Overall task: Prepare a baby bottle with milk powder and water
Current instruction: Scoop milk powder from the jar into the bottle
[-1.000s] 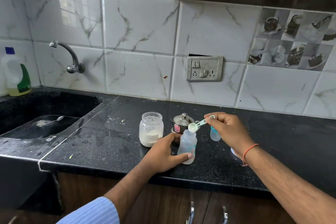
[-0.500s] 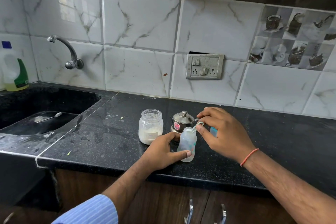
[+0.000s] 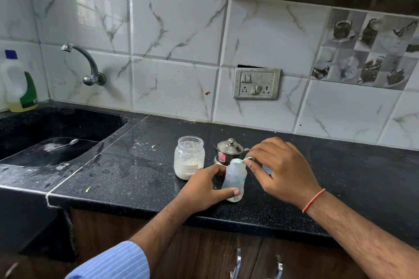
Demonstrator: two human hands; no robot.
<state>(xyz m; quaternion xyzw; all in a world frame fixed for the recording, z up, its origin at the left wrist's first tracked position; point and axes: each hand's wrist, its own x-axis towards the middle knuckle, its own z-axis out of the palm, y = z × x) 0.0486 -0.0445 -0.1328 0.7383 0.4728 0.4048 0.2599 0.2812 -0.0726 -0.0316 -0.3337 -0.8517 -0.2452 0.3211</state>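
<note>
A small translucent baby bottle (image 3: 234,179) stands open on the black counter (image 3: 136,179) near its front edge. My left hand (image 3: 204,190) grips the bottle's lower part from the left. My right hand (image 3: 281,172) pinches a pale green scoop (image 3: 241,161) whose bowl is turned over the bottle's mouth. A clear open jar with white milk powder (image 3: 189,157) stands just left of the bottle. A small lidded steel pot (image 3: 229,150) is behind the bottle. My right hand partly hides a pale blue piece (image 3: 267,169) on the counter.
A black sink (image 3: 45,142) with a spoon (image 3: 65,144) in it lies to the left, under a wall tap (image 3: 88,63). A detergent bottle (image 3: 20,88) stands at the far left corner. A switch panel (image 3: 257,84) is on the tiled wall.
My right hand has lowered the scoop from above the bottle to its mouth and tipped the bowl over. My left hand has stayed on the bottle.
</note>
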